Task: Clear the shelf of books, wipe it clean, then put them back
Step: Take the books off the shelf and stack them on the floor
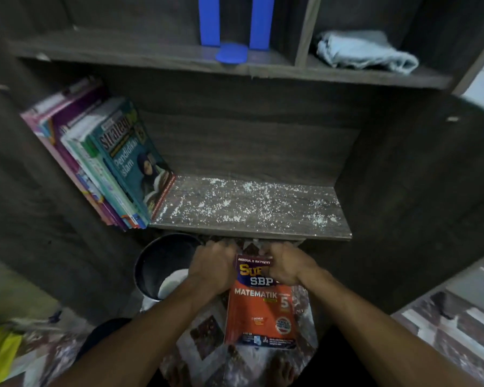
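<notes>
An orange and purple maths workbook [260,314] lies on the patterned floor below the shelf. My right hand [287,265] grips its top edge with curled fingers. My left hand [211,265] curls at its top left corner, and the fingertips are hidden. The grey wooden shelf board [252,208] is bare on its right part and speckled with white crumbs. Several books [101,160] lean against the left wall of that shelf, a teal one in front.
A dark round bin [162,266] with something white inside stands left of my left hand. On the shelf above, a crumpled light-blue cloth [366,50] lies at right and a blue plastic stand [232,37] at centre. My bare feet show at the bottom.
</notes>
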{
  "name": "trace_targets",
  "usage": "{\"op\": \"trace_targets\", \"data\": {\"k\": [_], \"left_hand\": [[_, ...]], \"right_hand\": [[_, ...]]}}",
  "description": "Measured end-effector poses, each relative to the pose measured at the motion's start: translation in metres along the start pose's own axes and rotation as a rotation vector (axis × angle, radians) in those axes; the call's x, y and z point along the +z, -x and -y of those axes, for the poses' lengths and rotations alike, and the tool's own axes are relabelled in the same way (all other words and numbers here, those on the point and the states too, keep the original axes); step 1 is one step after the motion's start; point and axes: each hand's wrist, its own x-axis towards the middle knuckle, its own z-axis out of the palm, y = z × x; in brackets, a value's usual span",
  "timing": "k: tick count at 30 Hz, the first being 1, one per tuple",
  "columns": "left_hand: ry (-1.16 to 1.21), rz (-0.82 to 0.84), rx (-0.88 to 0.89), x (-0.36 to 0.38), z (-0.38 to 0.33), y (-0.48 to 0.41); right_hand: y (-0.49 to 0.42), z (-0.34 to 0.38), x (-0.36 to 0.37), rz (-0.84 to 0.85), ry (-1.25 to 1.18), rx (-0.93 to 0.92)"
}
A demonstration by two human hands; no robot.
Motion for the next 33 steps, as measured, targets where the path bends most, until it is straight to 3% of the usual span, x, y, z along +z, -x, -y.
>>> {"op": "trace_targets", "data": {"k": [9, 18, 24, 33], "left_hand": [[-0.048, -0.128, -0.060, -0.063, 0.049, 0.035], [0.023, -0.262, -0.239, -0.117, 0.120, 0.067], [0.087, -0.344, -0.348, -0.153, 0.166, 0.063], [0.201, -0.545, -0.369, -0.161, 0.200, 0.040]], "right_hand": [[0.021, 0.070, -0.043, -0.127, 0.128, -0.171], [-0.002, 0.157, -0.059, -0.153, 0.246, -0.349], [-0.023, 0.220, -0.076, -0.176, 0.272, -0.469], [-0.073, 0.277, -0.107, -0.242, 0.337, -0.559]]}}
